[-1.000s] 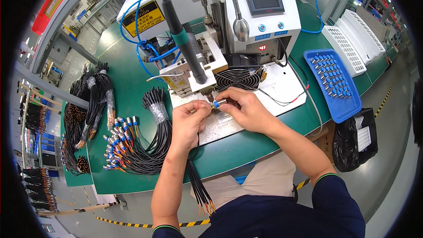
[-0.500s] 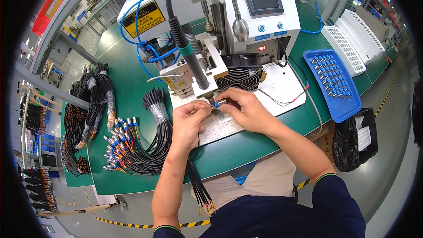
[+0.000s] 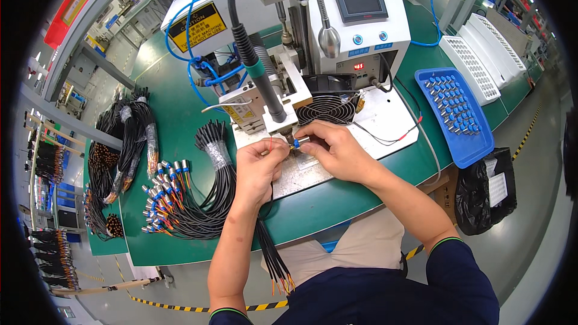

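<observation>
Head view: two bare hands at work under an iron point(image 3: 262, 78), over the metal plate point(image 3: 391, 138) of a white machine point(image 3: 385, 39). Left hand point(image 3: 259, 159): thumb and forefinger together, pinched on a thin red wire point(image 3: 270, 144) that stands up out of the grip; other fingers curled. Right hand point(image 3: 333, 149): thumb and forefinger clamped on a small blue-and-silver connector point(image 3: 296, 143). Connector lies between the two hands, just below the iron's lower end; whether the tip touches it, cannot tell. Fan point(image 3: 325, 109) sits just behind the right hand; lamp point(image 3: 329, 42) hangs above the fan.

Left of the left forearm, on the green table point(image 3: 171, 251): a taped bundle point(image 3: 212, 150) of black cables, its near ends curving round to blue-and-silver connectors. More cables point(image 3: 274, 256) hang over the front edge, orange and yellow ends down. Further left, dark cable bunches point(image 3: 123, 138). Right side: blue tray point(image 3: 469, 155) with connectors in rows, beside white racks point(image 3: 472, 72); black bag point(image 3: 472, 204) below the tray
</observation>
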The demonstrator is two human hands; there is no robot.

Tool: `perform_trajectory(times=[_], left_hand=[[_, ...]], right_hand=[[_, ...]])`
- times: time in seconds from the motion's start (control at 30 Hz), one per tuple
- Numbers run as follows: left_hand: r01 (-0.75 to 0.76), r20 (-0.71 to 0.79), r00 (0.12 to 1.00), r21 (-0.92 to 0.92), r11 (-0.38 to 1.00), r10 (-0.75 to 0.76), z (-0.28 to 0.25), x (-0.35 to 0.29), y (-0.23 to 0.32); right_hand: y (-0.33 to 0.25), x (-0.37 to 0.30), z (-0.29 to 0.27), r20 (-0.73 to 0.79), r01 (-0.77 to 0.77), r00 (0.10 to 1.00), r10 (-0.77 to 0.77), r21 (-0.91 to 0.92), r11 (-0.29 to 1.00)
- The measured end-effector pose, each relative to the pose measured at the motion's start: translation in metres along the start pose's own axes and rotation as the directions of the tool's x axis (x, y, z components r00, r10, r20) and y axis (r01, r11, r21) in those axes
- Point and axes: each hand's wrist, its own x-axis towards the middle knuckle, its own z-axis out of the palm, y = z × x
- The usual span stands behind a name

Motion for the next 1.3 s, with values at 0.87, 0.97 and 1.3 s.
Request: perform_trajectory(times=[0.87, 0.97, 1.3], left_hand=[[-0.002, -0.011, 1.000, 0.014, 1.000, 0.002, 0.002, -0.001, 0.000], [-0.001, -0.010, 1.000, 0.009, 1.000, 0.001, 0.002, -0.001, 0.000], [-0.010, 0.057, 0.998, -0.074, 0.997, 0.014, -0.006, -0.003, 0.003]], right_hand=[[-0.001, -0.001, 0.000, -0.011, 0.001, 1.000, -0.001, 0.002, 1.000], [-0.001, -0.001, 0.000, -0.013, 0.006, 1.000, -0.006, 0.004, 1.000], [0.000, -0.002, -0.001, -0.004, -0.009, 1.000, 0.009, 0.030, 1.000]])
